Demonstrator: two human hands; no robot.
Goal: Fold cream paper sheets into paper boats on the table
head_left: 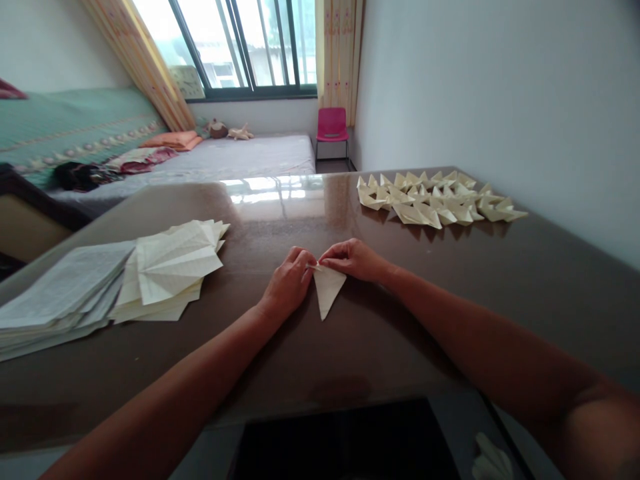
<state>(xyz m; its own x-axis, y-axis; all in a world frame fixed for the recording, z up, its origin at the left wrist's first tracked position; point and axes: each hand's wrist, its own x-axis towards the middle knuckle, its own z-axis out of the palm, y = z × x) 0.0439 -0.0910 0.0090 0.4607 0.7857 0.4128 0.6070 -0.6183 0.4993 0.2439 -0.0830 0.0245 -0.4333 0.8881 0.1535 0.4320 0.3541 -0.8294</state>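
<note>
A small cream sheet of folded paper (329, 291) is held at the middle of the brown table, its narrow tip pointing toward me. My left hand (294, 275) pinches its upper left corner, fingers closed. Opposite it, my right hand (356, 259) grips the upper edge between thumb and fingers. The two sets of fingertips nearly meet at the paper's top, and they hide the folds there.
Creased cream sheets (173, 263) lie on the left beside a stack of printed paper (65, 283). Several folded paper boats (425, 200) stand in rows at the back right of the glossy table (280, 360). Beyond are a bed (260, 157) and a pink chair (332, 124).
</note>
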